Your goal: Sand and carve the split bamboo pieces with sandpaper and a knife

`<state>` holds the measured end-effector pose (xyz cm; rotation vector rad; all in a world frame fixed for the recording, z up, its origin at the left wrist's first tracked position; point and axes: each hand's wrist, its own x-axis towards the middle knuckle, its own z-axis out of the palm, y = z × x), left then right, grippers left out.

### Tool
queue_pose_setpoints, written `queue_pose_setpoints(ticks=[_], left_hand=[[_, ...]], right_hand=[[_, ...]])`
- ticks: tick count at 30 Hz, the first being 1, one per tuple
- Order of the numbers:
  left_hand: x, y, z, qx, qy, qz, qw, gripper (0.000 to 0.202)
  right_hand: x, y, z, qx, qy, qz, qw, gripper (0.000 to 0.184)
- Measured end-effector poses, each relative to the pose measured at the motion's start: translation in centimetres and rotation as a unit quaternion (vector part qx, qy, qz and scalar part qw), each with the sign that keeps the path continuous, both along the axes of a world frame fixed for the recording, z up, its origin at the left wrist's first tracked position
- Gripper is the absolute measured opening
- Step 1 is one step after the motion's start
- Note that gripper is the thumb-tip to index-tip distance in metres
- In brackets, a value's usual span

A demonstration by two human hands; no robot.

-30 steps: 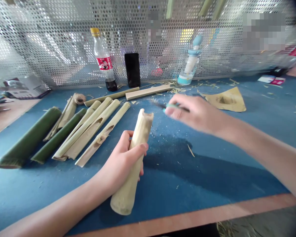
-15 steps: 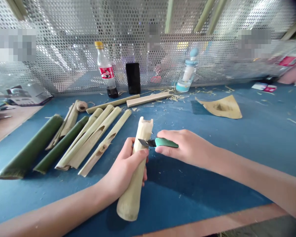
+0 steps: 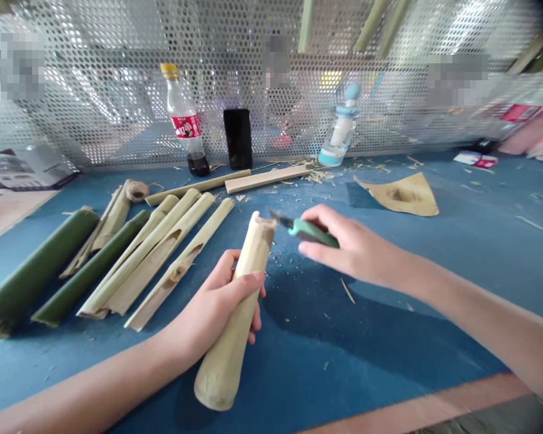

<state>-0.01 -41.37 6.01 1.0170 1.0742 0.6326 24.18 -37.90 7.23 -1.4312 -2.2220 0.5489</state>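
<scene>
My left hand (image 3: 233,295) is wrapped round the middle of a pale, peeled bamboo tube (image 3: 224,355). The tube tilts, its notched upper end pointing away from me and its rounded closed end near me. In my right hand (image 3: 339,241) is a utility knife (image 3: 312,232) with a green handle, the fingers closed on it. Its dark blade, slightly blurred, points left just beside the tube's upper end; whether it touches cannot be made out. A thin bamboo shaving (image 3: 348,290) lies on the blue table below the knife.
Left of my hands lie split bamboo pieces (image 3: 181,268) and a thick green bamboo tube (image 3: 40,268). Farther back stand a cola bottle (image 3: 186,126), a phone (image 3: 238,138) and a blue-capped bottle (image 3: 339,135) before a perforated metal screen (image 3: 131,90). A curved dry sheath (image 3: 400,194) lies right.
The knife has gone from the tube's middle up and away to its upper end. A shaving now lies on the table. The tube tilts a little more in my left hand.
</scene>
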Motion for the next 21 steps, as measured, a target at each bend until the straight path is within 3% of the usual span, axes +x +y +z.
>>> queue_pose_setpoints(ticks=[3, 8, 15, 21], left_hand=[[-0.2, 0.3, 0.1, -0.007, -0.006, 0.008, 1.000, 0.030], [-0.3, 0.5, 0.1, -0.008, 0.015, 0.017, 1.000, 0.032], [-0.2, 0.2, -0.5, 0.013, 0.020, 0.024, 0.999, 0.035], [-0.2, 0.0, -1.2, 0.050, 0.025, 0.014, 0.998, 0.031]], right_hand=[[-1.2, -0.5, -1.1, -0.005, 0.009, 0.064, 0.998, 0.040], [-0.9, 0.4, -2.0, -0.015, 0.009, 0.038, 0.999, 0.049], [-1.5, -0.9, -2.2, -0.008, -0.042, 0.046, 0.998, 0.050], [0.6, 1.8, -2.3, 0.073, -0.039, -0.082, 0.993, 0.055]])
